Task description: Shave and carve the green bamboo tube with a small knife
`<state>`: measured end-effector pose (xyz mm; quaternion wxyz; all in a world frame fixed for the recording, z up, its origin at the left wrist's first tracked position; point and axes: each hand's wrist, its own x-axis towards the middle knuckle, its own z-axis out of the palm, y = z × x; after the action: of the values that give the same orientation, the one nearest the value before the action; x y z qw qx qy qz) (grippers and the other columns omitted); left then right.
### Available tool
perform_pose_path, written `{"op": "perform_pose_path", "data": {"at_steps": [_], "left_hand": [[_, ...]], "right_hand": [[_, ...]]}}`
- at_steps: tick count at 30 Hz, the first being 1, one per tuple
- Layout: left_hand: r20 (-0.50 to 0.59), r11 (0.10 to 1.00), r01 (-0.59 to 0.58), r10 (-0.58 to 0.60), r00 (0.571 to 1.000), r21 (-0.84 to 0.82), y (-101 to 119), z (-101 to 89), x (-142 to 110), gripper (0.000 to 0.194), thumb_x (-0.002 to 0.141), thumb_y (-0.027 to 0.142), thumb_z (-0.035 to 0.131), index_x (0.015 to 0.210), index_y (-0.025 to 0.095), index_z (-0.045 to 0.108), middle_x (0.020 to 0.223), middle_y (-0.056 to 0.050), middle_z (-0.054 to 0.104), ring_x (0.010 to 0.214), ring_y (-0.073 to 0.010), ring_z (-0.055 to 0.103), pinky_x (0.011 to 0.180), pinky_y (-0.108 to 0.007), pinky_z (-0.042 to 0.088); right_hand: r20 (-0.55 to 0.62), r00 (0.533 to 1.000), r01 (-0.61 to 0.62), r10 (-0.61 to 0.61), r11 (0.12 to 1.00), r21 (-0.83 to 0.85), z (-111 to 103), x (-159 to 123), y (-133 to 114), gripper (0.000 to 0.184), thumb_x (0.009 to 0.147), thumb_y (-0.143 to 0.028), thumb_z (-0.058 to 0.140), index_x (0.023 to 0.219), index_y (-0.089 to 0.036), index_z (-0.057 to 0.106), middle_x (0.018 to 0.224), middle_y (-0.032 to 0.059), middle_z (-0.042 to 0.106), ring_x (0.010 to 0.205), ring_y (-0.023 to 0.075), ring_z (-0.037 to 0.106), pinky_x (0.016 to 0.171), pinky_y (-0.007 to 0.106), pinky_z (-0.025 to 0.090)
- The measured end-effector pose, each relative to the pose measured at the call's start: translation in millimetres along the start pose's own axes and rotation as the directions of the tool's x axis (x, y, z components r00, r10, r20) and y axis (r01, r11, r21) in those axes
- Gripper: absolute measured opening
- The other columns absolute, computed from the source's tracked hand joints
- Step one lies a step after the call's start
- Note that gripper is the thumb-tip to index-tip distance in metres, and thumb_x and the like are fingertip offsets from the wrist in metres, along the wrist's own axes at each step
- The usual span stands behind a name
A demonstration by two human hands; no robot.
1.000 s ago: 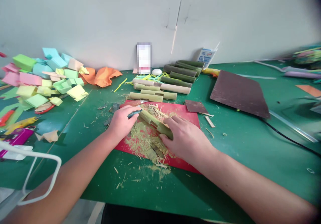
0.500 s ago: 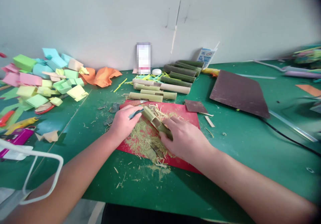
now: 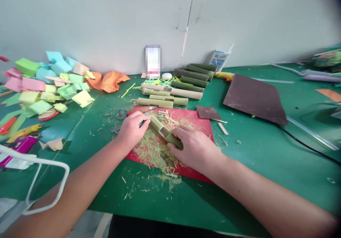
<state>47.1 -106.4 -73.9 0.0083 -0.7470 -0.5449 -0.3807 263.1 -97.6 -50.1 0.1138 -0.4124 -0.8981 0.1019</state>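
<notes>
My right hand (image 3: 195, 145) is wrapped around the near end of a pale green bamboo tube (image 3: 160, 126) with a notch cut in its upper side. The tube slants away to the left over a red mat (image 3: 198, 170). At its far end, my left hand (image 3: 134, 126) pinches a small folded piece of dark grey sandpaper (image 3: 144, 120), mostly hidden by the fingers. Pale bamboo dust and shavings (image 3: 153, 147) cover the mat below the tube. Dark scraps (image 3: 122, 114) lie by the mat's far left corner, near a partly hidden knife (image 3: 145, 109).
Behind the mat lie several cut bamboo tubes (image 3: 183, 93), with a phone (image 3: 152, 62) propped at the wall. Folded paper boxes (image 3: 55, 85) crowd the left. To the right are a large brown sheet (image 3: 254, 97), a smaller one (image 3: 208, 112) and a black cable (image 3: 306, 145).
My left hand's fingers have shifted slightly, so less of the sandpaper shows. The bamboo tube and my right hand have moved a little to the left.
</notes>
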Motion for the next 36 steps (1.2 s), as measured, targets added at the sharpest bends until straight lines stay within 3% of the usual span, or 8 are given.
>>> {"op": "perform_pose_path", "data": {"at_steps": [4,9,13,17,20,23,29,36], "left_hand": [[0.056,0.994,-0.105,0.105,0.993,-0.005,1.3,2.8,-0.7,0.017,0.087,0.019,0.051,0.094,0.016,0.066,0.087,-0.007,0.065,0.080,-0.0159,0.062,0.075,-0.030,0.051],[0.047,0.995,-0.074,0.070,0.996,0.071,-8.9,0.4,5.2,0.018,0.087,0.019,0.050,0.085,0.014,0.067,0.080,-0.007,0.063,0.076,-0.0168,0.061,0.072,-0.030,0.051],[0.019,0.999,-0.031,0.031,0.999,0.038,-9.1,-5.8,4.4,0.018,0.086,0.020,0.051,0.093,0.015,0.068,0.087,-0.008,0.065,0.081,-0.0166,0.062,0.077,-0.030,0.051],[-0.070,0.980,0.170,-0.177,0.982,-0.100,-4.3,-12.4,3.0,0.019,0.087,0.026,0.052,0.091,0.017,0.069,0.087,-0.005,0.068,0.079,-0.0152,0.063,0.075,-0.027,0.051],[-0.015,0.900,0.363,-0.378,0.926,-0.241,-2.5,-15.9,3.4,0.025,0.084,0.027,0.055,0.105,0.019,0.066,0.077,-0.002,0.068,0.058,-0.0109,0.059,0.055,-0.022,0.049],[0.075,0.855,0.423,-0.421,0.904,-0.300,-3.9,-19.0,3.4,0.041,0.079,0.025,0.062,0.119,0.022,0.059,0.080,-0.001,0.068,0.052,-0.0089,0.055,0.050,-0.022,0.045],[0.212,0.815,0.526,-0.484,0.849,-0.244,-7.0,-22.0,2.0,0.016,0.075,0.032,0.066,0.082,0.018,0.068,0.063,0.000,0.065,0.051,-0.0110,0.054,0.047,-0.023,0.041],[0.209,0.861,0.449,-0.405,0.890,-0.239,11.5,-20.5,2.5,0.014,0.074,0.029,0.069,0.083,0.019,0.069,0.079,-0.002,0.070,0.067,-0.0153,0.062,0.060,-0.027,0.049]], "right_hand": [[0.012,1.000,0.002,-0.003,1.000,0.018,0.4,0.0,0.9,0.009,0.079,-0.027,0.052,0.080,-0.019,0.055,0.081,0.0029,0.059,0.069,0.0144,0.054,0.059,0.026,0.036],[0.005,1.000,0.010,-0.010,1.000,0.000,-0.4,-2.3,0.8,0.010,0.079,-0.028,0.052,0.079,-0.019,0.054,0.081,0.0028,0.059,0.070,0.0152,0.055,0.060,0.027,0.037],[0.009,1.000,0.002,-0.002,1.000,-0.005,-1.4,-3.2,0.1,0.010,0.079,-0.029,0.052,0.079,-0.019,0.054,0.080,0.0023,0.059,0.067,0.0148,0.055,0.058,0.027,0.036],[0.004,1.000,0.011,-0.011,1.000,-0.021,-3.8,-2.0,1.5,0.011,0.078,-0.027,0.053,0.083,-0.019,0.058,0.083,0.0034,0.060,0.074,0.0168,0.057,0.060,0.027,0.038],[-0.036,0.998,0.043,-0.044,0.999,-0.018,-6.9,-0.4,5.6,0.014,0.076,-0.024,0.053,0.086,-0.020,0.061,0.084,0.0040,0.061,0.081,0.0181,0.057,0.067,0.028,0.040],[-0.065,0.997,0.039,-0.041,0.999,-0.032,-9.7,2.0,11.9,0.015,0.072,-0.021,0.054,0.085,-0.019,0.062,0.086,0.0047,0.061,0.082,0.0188,0.055,0.071,0.029,0.040],[-0.066,0.998,0.004,-0.010,0.996,-0.087,-12.6,7.5,25.7,0.018,0.066,-0.019,0.055,0.083,-0.017,0.060,0.087,0.0060,0.060,0.082,0.0198,0.052,0.072,0.031,0.038],[-0.098,0.995,-0.023,0.000,0.972,-0.232,-12.5,7.7,36.4,0.013,0.069,-0.020,0.054,0.081,-0.018,0.056,0.089,0.0065,0.060,0.085,0.0213,0.050,0.073,0.033,0.036]]}}
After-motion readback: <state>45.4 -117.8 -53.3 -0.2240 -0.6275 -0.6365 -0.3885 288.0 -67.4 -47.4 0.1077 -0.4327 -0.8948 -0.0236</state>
